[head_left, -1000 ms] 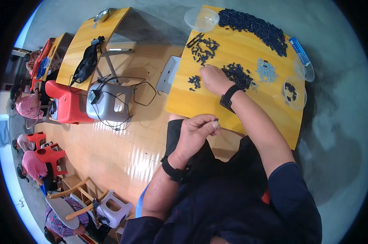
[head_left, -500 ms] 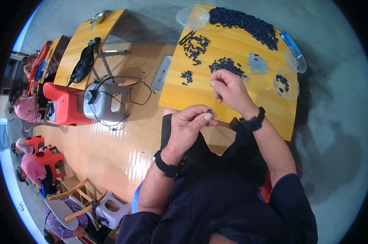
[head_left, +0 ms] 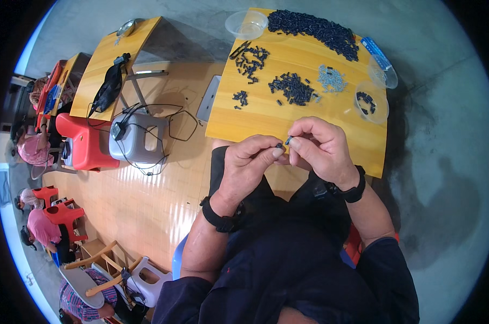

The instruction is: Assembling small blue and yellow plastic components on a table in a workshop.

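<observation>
Yellow table sits ahead of both hands. Right hand just swung back beside the left hand, pinching a tiny piece near the left's pinched black bit, so both are loaded.

Counter: one, yellow wood-grain top, straight-edged.
Directly on it:
– Large heap of small black pieces, banked along the far edge.
– Clear round bowl, at the far left corner.
– Slim black tool, near the left edge; kind unclear.
– Loose scatter of black pieces, just beside the tool.
– Small cluster of black pieces, nearer side, left.
– Middle heap of black pieces, dense.
– Pile of thin silver-grey pieces, right of the middle heap.
– Clear bowl, right edge, a few black pieces inside.
</observation>
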A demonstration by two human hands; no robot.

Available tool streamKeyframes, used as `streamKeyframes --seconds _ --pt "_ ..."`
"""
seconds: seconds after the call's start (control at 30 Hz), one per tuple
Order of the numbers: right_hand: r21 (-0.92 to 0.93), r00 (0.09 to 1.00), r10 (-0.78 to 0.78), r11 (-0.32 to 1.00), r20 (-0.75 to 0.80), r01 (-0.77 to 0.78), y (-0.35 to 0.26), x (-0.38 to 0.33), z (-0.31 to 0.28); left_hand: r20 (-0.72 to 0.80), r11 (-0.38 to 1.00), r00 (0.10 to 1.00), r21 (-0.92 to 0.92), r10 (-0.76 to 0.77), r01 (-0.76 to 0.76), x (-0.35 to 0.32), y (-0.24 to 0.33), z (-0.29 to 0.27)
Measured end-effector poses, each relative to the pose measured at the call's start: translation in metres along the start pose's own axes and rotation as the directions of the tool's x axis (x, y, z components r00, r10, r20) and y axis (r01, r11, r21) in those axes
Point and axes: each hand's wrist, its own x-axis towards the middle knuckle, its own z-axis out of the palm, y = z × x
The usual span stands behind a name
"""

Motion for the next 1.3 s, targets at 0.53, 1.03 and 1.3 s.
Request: streamKeyframes --seconds 0.53,1.03,1.3 --pt "-0.024 1.0 0.021 0.999 0.02 -0.021 -0.003 -0.004 0.01 -0.001 0.996 0.999 -0.075 -0.042 0.041 -0.006 0.007 0.003" --pt "-0.067 0.989 0.15 0.986 -0.015 -0.151 -0.003 -0.005 0.013 -0.006 0.995 0.995 0.024 -0.099 0.099 -0.005 0.001 0.002" --pt "-0.152 0.985 0.175 0.973 -0.006 -0.174 -0.004 -0.003 0.011 0.004 0.986 0.987 0.036 -0.162 0.161 -0.001 0.003 0.004"
